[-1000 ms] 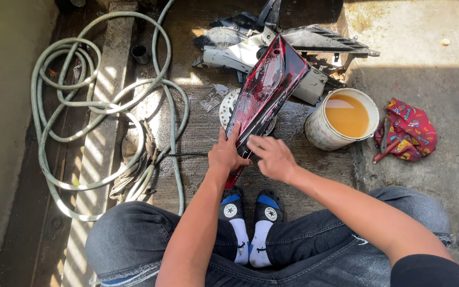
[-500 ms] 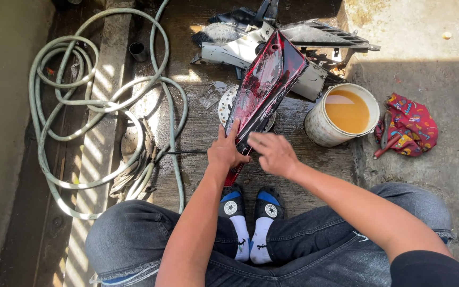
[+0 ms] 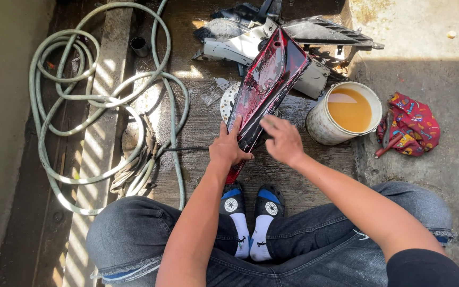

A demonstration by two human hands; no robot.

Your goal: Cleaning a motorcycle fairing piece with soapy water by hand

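Observation:
A long dark-red glossy plastic body panel [image 3: 265, 87] stands tilted in front of me, wet and shiny. My left hand [image 3: 228, 146] grips its lower left edge and holds it up. My right hand [image 3: 281, 139] lies flat on the panel's lower right part, fingers spread, holding nothing. My knees in dark jeans and my two blue-and-white shoes [image 3: 251, 204] are below the hands.
A white bucket [image 3: 321, 126] of cloudy yellow liquid stands right of the panel. A patterned red cloth [image 3: 411, 125] lies further right. Black and white body parts [image 3: 304, 37] are piled behind. A coiled pale green hose [image 3: 81, 101] lies left, and a round perforated disc [image 3: 228, 101] under the panel.
My right hand has slid a little along the panel's lower part. The panel and my left hand stay about where they were.

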